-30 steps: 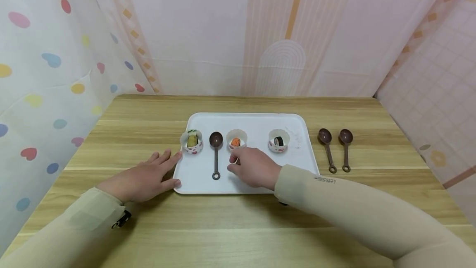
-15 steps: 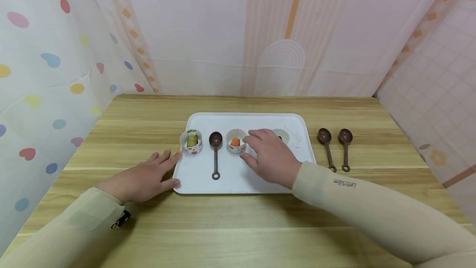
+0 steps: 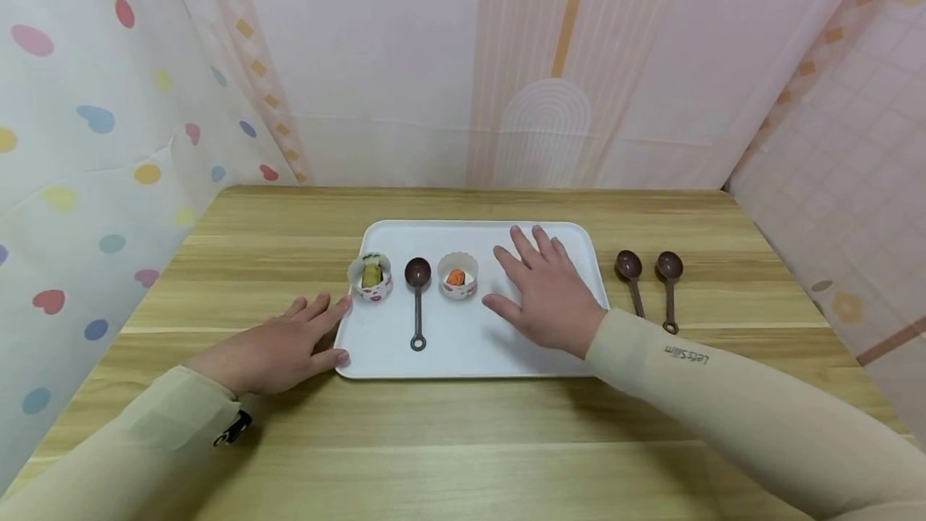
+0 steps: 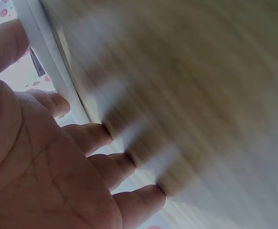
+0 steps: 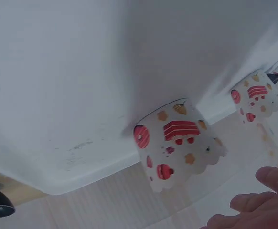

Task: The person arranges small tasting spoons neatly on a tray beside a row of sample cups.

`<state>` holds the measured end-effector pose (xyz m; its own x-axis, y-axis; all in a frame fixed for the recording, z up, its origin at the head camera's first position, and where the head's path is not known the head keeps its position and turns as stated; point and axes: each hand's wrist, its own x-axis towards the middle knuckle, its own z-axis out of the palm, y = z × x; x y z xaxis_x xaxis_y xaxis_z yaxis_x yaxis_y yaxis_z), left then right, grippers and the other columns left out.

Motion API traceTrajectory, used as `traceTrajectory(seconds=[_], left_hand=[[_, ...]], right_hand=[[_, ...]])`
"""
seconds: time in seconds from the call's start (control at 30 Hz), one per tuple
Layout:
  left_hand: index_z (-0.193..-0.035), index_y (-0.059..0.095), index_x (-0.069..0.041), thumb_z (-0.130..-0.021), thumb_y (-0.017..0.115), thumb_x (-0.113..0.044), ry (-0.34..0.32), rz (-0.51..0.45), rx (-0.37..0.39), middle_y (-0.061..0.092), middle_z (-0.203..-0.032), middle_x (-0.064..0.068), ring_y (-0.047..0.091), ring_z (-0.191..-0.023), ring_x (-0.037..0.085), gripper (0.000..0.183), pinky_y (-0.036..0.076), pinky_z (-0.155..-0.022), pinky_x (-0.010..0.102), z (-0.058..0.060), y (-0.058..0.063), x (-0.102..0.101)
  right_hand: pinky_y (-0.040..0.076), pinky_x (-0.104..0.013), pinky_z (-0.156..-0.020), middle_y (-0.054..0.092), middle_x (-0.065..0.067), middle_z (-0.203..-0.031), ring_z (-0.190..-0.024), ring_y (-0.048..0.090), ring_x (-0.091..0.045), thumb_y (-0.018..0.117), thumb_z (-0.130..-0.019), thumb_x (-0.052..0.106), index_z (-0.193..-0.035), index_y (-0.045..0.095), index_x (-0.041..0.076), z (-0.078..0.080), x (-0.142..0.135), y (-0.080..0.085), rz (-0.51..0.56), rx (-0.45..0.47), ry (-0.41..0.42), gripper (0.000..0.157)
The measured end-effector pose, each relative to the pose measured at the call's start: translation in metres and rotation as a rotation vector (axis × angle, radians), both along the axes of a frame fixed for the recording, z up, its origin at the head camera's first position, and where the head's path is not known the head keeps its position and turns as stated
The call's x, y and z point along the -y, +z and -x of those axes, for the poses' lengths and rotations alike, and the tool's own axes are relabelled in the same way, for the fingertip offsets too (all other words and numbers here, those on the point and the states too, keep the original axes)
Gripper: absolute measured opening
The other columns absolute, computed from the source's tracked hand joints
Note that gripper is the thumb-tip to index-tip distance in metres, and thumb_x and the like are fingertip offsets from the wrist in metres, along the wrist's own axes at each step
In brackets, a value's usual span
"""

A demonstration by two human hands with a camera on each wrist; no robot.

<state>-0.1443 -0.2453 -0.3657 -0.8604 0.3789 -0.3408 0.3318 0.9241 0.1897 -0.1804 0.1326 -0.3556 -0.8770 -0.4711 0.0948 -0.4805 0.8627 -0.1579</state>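
My left hand (image 3: 271,352) lies on the table at the left side of the white tray (image 3: 448,356), with thumb and index fingertip right at its rim. Over the tray's right part, my right hand (image 3: 550,300) is spread and holds nothing. It hides the right paper cup from the head camera; the right wrist view shows that cup (image 5: 179,148) standing on the tray. A paper cup (image 3: 458,289) with an orange-topped sushi piece stands mid-tray. Left of it lies a brown measuring spoon (image 3: 417,273), then another cup (image 3: 370,289) with a yellow-green piece.
Two more brown measuring spoons, one nearer (image 3: 628,265) and one farther right (image 3: 669,266), lie on the wooden table (image 3: 405,441) beside the tray. Patterned curtains (image 3: 362,103) hang behind and at both sides.
My right hand has moved right, from in front of the middle cup to over the right one, and its fingers have spread. The left hand has stayed at the tray's edge.
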Motion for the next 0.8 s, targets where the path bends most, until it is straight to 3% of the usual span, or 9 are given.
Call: traceTrajectory(seconds=[0.4, 0.8], left_hand=[[-0.168, 0.023, -0.008, -0.104, 0.052, -0.063, -0.016, -0.007, -0.012, 0.024, -0.167, 0.037, 0.025, -0.147, 0.07, 0.09, 0.032, -0.114, 0.078, 0.0, -0.001, 0.001], [-0.168, 0.023, -0.007, -0.105, 0.051, -0.062, -0.014, -0.018, -0.008, 0.023, -0.168, 0.037, 0.022, -0.148, 0.07, 0.089, 0.032, -0.113, 0.079, -0.001, -0.001, 0.002]], right_hand=[[0.008, -0.067, -0.13, 0.012, -0.016, -0.178, -0.164, 0.005, -0.047, 0.05, -0.1, 0.073, -0.168, 0.03, 0.015, 0.002, -0.015, -0.002, -0.018, 0.06, -0.054, 0.092], [0.007, -0.071, -0.128, 0.008, -0.016, -0.178, -0.164, 0.0, -0.048, 0.052, -0.099, 0.073, -0.168, 0.029, 0.015, 0.003, -0.031, -0.002, -0.005, 0.084, -0.098, 0.093]])
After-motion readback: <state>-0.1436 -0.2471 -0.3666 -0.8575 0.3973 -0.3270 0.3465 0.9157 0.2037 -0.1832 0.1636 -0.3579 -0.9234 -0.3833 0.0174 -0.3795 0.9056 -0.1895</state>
